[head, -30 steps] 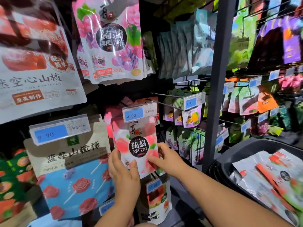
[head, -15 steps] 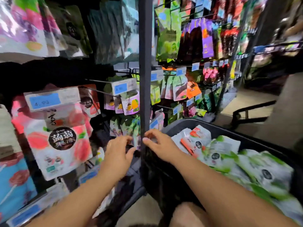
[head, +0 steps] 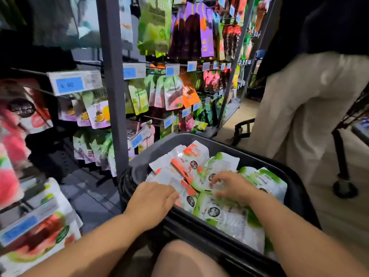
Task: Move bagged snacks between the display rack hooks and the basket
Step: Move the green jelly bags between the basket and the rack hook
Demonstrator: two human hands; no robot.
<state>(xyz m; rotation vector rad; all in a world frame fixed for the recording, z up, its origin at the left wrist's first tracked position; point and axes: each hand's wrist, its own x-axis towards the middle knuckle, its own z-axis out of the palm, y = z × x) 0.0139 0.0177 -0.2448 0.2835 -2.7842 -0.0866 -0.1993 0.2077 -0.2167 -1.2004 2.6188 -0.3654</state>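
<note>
Down in the black plastic basket point(head: 229, 148), which stands on the floor just right of the display rack's grey metal upright point(head: 112, 96), both hands are on a loose heap of flat snack bags. The left hand point(head: 153, 198) lies palm down over the basket's near-left edge, its grip released: the fingers are nearly straight and rest on the white-and-orange snack bags point(head: 187, 168) at the left of the heap. The right hand point(head: 235, 186) sits further in, fingers spread and bent, tips touching the white-and-green snack bags point(head: 229, 216) that fill the middle and right of the basket. Motion blur hides whether it is grasping one or only pressing on it.

On the rack, other pouches hang from wire hooks: white pouches with yellow fruit pictures point(head: 99, 114) under a blue-and-white price tag point(head: 74, 83) left of the upright, and an orange pouch point(head: 189, 94) among green ones to its right. A bare knee point(head: 179, 258) shows at the bottom, touching the basket's near wall. Beyond the basket stands a person in beige trousers point(head: 299, 120).
</note>
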